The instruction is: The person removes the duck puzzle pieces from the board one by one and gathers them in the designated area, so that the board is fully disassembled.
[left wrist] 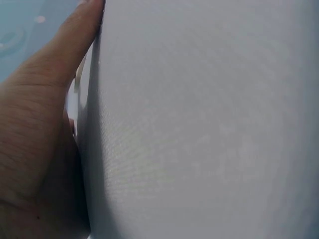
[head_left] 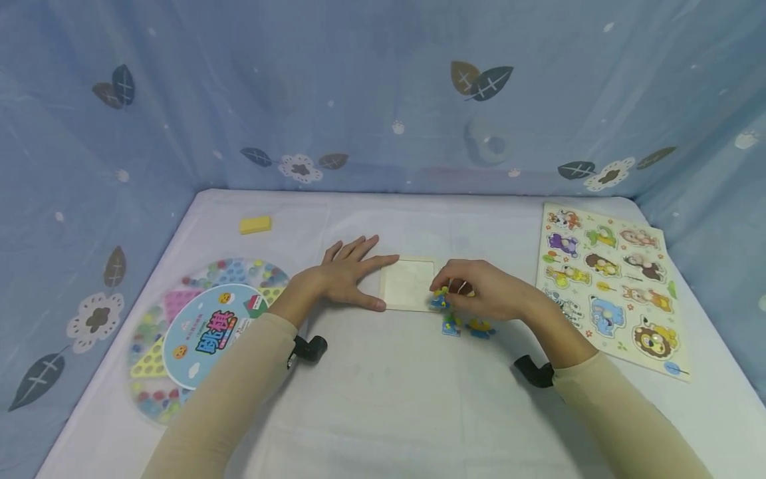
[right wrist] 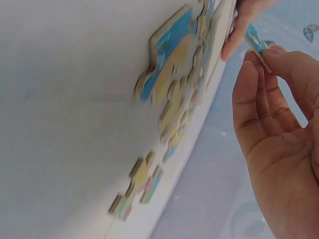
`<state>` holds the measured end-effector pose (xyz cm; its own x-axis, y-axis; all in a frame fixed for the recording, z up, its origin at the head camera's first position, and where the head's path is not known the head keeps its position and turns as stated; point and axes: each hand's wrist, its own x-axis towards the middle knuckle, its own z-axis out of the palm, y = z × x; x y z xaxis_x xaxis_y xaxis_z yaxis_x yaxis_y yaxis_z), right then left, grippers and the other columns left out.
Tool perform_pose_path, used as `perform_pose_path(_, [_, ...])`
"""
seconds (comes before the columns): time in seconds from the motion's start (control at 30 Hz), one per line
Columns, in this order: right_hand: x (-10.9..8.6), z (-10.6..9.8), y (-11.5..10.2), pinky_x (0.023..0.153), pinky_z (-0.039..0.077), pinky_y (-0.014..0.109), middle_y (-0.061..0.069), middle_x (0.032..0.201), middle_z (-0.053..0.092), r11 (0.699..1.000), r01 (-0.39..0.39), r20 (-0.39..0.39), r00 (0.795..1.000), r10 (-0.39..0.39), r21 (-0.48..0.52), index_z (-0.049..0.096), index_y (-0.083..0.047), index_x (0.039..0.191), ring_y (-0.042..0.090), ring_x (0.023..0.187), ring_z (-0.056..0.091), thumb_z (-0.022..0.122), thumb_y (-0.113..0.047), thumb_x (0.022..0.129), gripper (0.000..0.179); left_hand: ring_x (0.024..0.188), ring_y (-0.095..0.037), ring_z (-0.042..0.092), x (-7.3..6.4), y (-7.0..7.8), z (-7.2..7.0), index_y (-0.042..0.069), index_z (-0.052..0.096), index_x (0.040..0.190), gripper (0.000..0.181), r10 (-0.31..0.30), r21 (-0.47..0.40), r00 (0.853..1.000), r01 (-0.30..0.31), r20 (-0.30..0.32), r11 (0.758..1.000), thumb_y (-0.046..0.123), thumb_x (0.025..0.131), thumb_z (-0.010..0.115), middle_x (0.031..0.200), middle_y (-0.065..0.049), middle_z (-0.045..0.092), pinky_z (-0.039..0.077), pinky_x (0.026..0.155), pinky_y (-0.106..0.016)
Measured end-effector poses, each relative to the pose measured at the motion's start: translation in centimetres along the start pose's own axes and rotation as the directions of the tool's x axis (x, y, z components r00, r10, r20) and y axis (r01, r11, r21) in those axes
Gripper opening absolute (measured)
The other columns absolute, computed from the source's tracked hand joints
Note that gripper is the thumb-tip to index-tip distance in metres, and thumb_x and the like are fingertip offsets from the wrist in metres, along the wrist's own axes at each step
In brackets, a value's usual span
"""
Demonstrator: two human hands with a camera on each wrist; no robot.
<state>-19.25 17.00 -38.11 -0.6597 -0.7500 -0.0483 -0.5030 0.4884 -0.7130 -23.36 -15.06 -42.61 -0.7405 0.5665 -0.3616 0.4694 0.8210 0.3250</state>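
A small pale wooden puzzle tray (head_left: 409,285) lies flat in the middle of the table. My left hand (head_left: 341,276) is spread flat at its left side, with index fingertip and thumb at the tray's edge. Over the right edge, my right hand (head_left: 487,289) pinches a blue-and-yellow jigsaw piece (right wrist: 255,44) between thumb and fingers, tilted above the table. Below that hand lie several loose jigsaw pieces (head_left: 451,325), partly hidden by it in the head view. The right wrist view shows more of these loose pieces (right wrist: 172,42). Mostly white cloth fills the left wrist view.
To the right lies an animal puzzle board (head_left: 616,309). A round, clear game case (head_left: 146,392) with coloured beads and a blue label is at the left, partly under my left forearm. Behind it sits a yellow block (head_left: 255,225). Blue patterned curtains (head_left: 383,100) border the table.
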Motion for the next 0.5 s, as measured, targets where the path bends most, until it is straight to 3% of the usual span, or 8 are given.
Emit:
perform_pose_path(0.23, [-1.5,-0.5,0.7,0.084,0.059,0.031,-0.002,0.115,0.069,1.000,0.009,-0.015,1.000,-0.009,-0.027,0.070,-0.011,0.119,0.013,0.096,0.065,0.065,0.000,0.097,0.025,0.159,-0.029,-0.013,-0.3,0.0,-0.1,0.052,0.013,0.162,0.101,0.019,-0.003,1.000,-0.019,-0.012,1.000,0.083,0.079,0.063,0.173,0.001,-0.015,-0.006,0.122,-0.063])
perform_pose_path(0.5, [-3.2,-1.5,0.8,0.083,0.059,0.030,0.001,0.115,0.070,0.999,0.018,-0.015,1.000,-0.018,-0.032,0.070,-0.012,0.120,0.014,0.096,0.067,0.064,0.001,0.098,0.027,0.158,-0.025,-0.017,0.5,-0.6,0.5,0.056,0.010,0.160,0.104,-0.002,0.007,1.000,0.002,-0.013,1.000,0.088,0.076,0.061,0.172,0.007,-0.019,-0.008,0.122,-0.061])
